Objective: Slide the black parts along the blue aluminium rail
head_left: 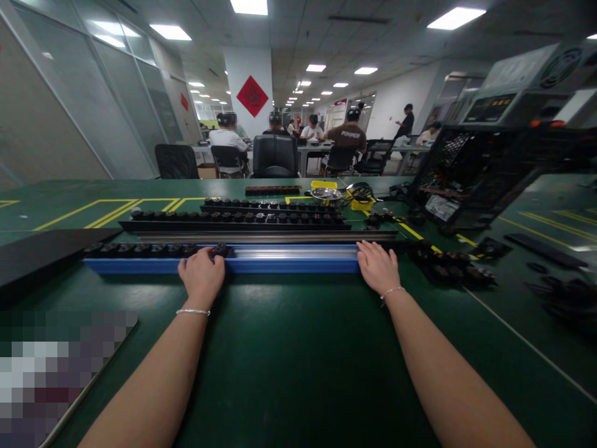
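Note:
A long blue channel (289, 266) lies crosswise on the green table, with a shiny metal strip inside. A row of black wheel-like parts (140, 250) fills its left portion. My left hand (203, 274) is closed over the channel's front wall, fingers curled beside the last black part (220, 250) of the row. Whether the fingertips also touch that part is hidden. My right hand (379, 267) rests at the channel's right end, its fingers stretched out over the rim. Behind the channel is a black rail (270, 236) with no wheels visible in it.
Farther back lie black rails with wheels (237, 217). A round metal dish (326, 194) and yellow trays (361, 202) stand beyond. At right are loose black parts (454, 270) and an opened computer case (471, 168). A dark panel (51, 249) lies left. People sit at far tables.

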Action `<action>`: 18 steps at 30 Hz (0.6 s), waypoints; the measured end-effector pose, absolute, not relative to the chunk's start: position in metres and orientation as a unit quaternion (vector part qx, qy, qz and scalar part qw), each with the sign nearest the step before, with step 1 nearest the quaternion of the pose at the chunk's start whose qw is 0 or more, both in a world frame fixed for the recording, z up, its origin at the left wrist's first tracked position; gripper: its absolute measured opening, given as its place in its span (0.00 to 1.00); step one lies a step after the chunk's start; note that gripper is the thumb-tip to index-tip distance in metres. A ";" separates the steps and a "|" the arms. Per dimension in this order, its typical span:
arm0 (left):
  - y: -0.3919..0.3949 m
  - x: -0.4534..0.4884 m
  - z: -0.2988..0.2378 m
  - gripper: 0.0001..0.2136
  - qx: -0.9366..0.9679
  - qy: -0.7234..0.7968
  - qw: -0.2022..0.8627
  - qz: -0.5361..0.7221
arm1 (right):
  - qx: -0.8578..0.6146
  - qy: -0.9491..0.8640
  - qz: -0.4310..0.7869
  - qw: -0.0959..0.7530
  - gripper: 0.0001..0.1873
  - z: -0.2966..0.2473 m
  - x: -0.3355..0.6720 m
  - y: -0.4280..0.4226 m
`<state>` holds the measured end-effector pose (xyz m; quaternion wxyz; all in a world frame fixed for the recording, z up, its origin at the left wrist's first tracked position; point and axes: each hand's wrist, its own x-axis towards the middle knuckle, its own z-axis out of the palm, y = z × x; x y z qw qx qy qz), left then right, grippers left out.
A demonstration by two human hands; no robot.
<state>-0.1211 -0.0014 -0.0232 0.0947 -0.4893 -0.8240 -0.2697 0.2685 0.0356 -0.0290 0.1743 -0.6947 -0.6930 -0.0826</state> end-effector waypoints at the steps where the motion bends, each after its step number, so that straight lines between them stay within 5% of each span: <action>1: -0.001 -0.121 -0.023 0.18 -0.489 -0.824 0.094 -0.271 | -0.694 -0.693 -0.081 0.175 0.27 -0.029 0.269 0.036; 18: 0.000 -0.120 -0.023 0.17 -0.494 -0.812 0.109 -0.290 | -0.695 -0.693 -0.091 0.167 0.26 -0.031 0.269 0.037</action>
